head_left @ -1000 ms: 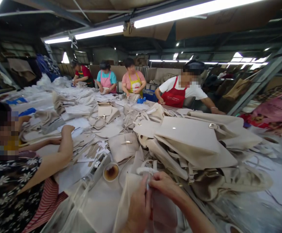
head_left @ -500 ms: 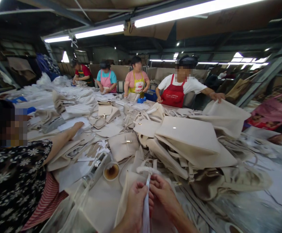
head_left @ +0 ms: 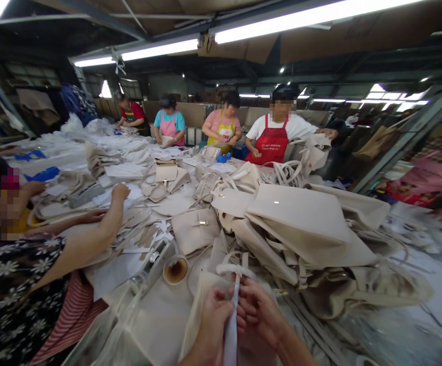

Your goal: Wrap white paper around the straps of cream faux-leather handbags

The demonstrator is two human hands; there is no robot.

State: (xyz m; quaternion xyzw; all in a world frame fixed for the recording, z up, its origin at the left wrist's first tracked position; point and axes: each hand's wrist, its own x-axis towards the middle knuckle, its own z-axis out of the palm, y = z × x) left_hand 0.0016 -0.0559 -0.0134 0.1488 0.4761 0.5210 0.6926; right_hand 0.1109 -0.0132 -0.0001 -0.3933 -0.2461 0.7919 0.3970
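At the bottom centre my left hand (head_left: pixel 210 325) and my right hand (head_left: pixel 258 311) pinch a white strip (head_left: pixel 231 330) that runs up to the wrapped handle (head_left: pixel 231 268) of a cream bag (head_left: pixel 198 315) lying in front of me. Both hands are closed on the strip, thumbs meeting at its upper part. A big heap of cream bags (head_left: pixel 301 229) rises just beyond and to the right of my hands.
A small cup of brown liquid (head_left: pixel 176 269) and a tape dispenser (head_left: pixel 153 264) sit left of my hands. A person in a flowered top (head_left: pixel 23 284) reaches over the table at my left. Several aproned workers (head_left: pixel 274 140) stand along the far side.
My hands stay on the white strip and have shifted slightly lower. The neighbour's arm drew back with a closed fist. The worker in the red apron pulled a bag in toward the body.
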